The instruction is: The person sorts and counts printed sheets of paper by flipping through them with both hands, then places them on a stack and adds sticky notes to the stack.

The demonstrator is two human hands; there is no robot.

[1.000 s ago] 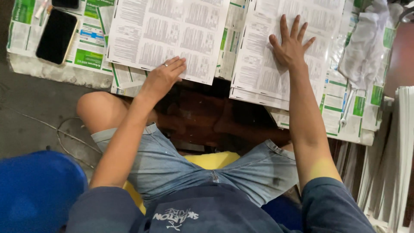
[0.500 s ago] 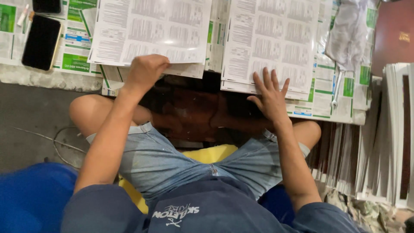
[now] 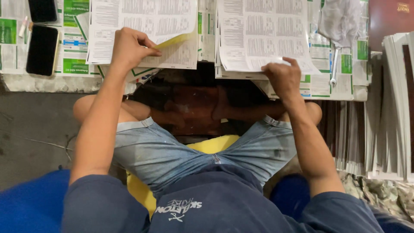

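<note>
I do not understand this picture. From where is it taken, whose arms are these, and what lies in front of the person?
A camera on the person's head looks down, so you see their own arms and lap. The left hand lifts the corner of the top sheet on the left paper stack. The right hand pinches the edge of a sheet on the right paper stack. Both stacks carry fine print. Two dark phones lie at the left, and more stacked sheets stand at the right.

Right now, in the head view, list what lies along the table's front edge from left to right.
Black phone → left hand lifting a corner of the left printed sheet stack → right printed sheet stack with the right hand at its lower edge → small wrench → upright pile of sheets.
</note>
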